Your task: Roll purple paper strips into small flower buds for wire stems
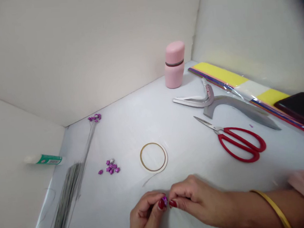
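Observation:
Both my hands meet at the near edge of the white table. My left hand (145,216) and my right hand (193,200) pinch one small shiny purple paper star (164,199) between their fingertips. A thin roll of double-sided tape (153,157) lies flat just beyond them, with a loose tail toward my hands. To the left sits a small pile of several purple stars (111,167). A gold bangle (273,206) circles my right wrist.
Red-handled scissors (235,140) lie right of the tape. Behind them are curled paper strips (206,101), coloured paper sheets in plastic (244,84), a dark phone (300,109) and a pink bottle (174,64). A wire bundle (68,190), stars on wires (94,117) and a glue tube (43,159) lie at left.

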Available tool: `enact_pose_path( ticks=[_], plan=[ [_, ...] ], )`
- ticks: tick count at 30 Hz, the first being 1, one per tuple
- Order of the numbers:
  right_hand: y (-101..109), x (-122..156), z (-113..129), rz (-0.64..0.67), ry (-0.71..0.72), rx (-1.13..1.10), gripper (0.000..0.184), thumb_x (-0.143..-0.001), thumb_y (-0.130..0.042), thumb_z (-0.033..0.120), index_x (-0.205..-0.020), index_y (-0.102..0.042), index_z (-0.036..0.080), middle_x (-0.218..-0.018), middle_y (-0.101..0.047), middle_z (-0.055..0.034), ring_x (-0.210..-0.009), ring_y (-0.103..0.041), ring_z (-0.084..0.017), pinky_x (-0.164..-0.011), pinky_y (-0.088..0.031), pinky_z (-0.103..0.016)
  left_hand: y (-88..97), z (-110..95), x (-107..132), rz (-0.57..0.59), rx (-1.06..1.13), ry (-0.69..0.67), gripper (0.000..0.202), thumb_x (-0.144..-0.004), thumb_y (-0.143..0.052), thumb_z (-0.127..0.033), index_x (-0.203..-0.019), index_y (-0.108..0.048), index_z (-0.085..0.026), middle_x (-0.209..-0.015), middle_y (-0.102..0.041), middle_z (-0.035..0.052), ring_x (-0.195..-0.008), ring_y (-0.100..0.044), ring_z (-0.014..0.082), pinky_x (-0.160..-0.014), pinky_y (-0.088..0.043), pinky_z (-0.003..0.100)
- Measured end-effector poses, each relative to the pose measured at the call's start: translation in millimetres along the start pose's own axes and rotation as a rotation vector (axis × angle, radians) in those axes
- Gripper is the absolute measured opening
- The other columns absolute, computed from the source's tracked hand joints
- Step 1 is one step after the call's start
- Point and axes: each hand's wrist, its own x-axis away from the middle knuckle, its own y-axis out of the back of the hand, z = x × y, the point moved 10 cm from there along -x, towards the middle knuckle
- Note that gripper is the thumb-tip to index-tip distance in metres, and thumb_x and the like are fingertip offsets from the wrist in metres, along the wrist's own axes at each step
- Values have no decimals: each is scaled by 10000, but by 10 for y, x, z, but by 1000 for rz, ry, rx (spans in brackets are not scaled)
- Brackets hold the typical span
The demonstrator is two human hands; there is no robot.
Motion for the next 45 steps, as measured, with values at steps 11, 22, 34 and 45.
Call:
enact_pose_path(
  ticks=[11,22,34,45],
  plan=[
    [-7,4,6,0,13,-4,234,-877,-408,256,-728,-562,160,-540,-342,65,-491,-308,-58,-454,-258,-146,2,-25,2,-13,-33,-24,94,-685,-685,-288,-677,-723,-202,-632,-647,27,-621,-558,139,-614,-446,209],
    [17,-20,-8,-5,-30,-65,214,-862,-433,256,-733,-574,158,-532,-359,66,-482,-308,-59,-438,-250,-146,-2,13,10,-42,21,54,147,-666,-699,-342,-718,-731,-208,-649,-639,17,-639,-557,125,-614,-443,183],
    [-45,-17,-97,-25,-55,-248,221,-868,-433,302,-890,-603,162,-695,-613,-13,-580,-504,-92,-527,-377,-163,70,100,30,-120,43,154,252,-643,-703,-406,-780,-728,-196,-674,-663,16,-616,-557,109,-613,-445,173],
    [-17,-32,-88,-52,-121,-212,138,-858,-426,269,-798,-494,164,-454,-400,97,-342,-346,-37,-349,-268,-125,49,87,22,-109,123,127,231,-650,-719,-351,-813,-719,-188,-676,-681,12,-627,-581,101,-630,-463,172]
  ],
)
